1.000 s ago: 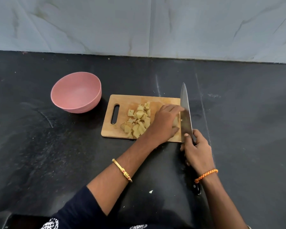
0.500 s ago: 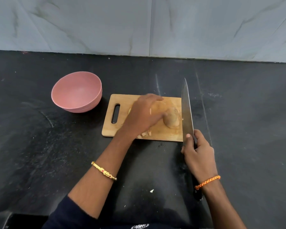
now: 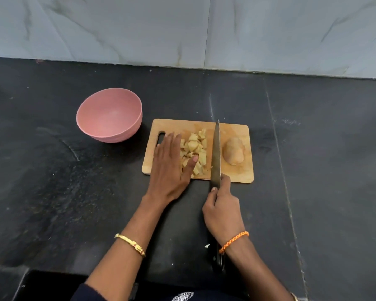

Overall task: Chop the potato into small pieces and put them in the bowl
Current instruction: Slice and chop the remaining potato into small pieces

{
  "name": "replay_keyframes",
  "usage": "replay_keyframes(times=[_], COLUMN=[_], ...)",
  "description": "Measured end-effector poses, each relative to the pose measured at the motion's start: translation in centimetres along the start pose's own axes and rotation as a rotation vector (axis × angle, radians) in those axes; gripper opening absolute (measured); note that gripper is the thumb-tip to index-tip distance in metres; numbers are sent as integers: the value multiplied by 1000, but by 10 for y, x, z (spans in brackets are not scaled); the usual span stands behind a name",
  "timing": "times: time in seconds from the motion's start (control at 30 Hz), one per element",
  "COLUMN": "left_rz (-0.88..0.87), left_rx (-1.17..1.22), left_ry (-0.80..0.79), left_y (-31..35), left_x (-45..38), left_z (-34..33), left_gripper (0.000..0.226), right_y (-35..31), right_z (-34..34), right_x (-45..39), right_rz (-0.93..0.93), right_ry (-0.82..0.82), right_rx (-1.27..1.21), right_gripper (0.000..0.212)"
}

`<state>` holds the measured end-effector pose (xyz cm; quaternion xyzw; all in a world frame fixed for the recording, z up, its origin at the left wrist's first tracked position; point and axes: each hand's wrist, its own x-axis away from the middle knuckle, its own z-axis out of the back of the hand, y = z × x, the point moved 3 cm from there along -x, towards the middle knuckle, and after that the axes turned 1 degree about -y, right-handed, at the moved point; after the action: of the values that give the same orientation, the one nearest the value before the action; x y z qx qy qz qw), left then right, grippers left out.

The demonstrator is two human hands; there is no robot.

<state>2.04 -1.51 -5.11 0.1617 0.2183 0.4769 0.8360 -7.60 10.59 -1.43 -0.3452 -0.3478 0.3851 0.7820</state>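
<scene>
A wooden cutting board lies on the black counter. On its middle sits a heap of small potato pieces. An uncut potato half rests at the board's right end. My left hand lies flat with straight fingers against the left side of the heap. My right hand grips the handle of a large knife, whose blade stands on the board between the heap and the potato half. The pink bowl is left of the board, with nothing visible inside.
The black stone counter stretches widely to the right and left of the board. A grey marbled wall closes off the back. A small white scrap lies on the counter near my right wrist.
My left hand moved from the potato half on the right to the left side of the heap. The knife shifted left onto the board, between the pieces and the potato half.
</scene>
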Motion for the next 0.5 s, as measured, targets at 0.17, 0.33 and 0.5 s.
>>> replay_keyframes(times=[0.17, 0.33, 0.5], left_rz=[165, 195, 236], left_rx=[118, 123, 175], left_ry=[124, 150, 176], left_y=[5, 5, 6], left_x=[-8, -12, -14], left_z=[-6, -7, -5], left_gripper=[79, 75, 65], right_y=[-10, -18, -23], right_z=[-14, -25, -31], right_x=[-5, -11, -21], right_rz=[-19, -29, -14], right_ry=[-41, -34, -65], right_rx=[-56, -94, -49], right_gripper=[27, 31, 32])
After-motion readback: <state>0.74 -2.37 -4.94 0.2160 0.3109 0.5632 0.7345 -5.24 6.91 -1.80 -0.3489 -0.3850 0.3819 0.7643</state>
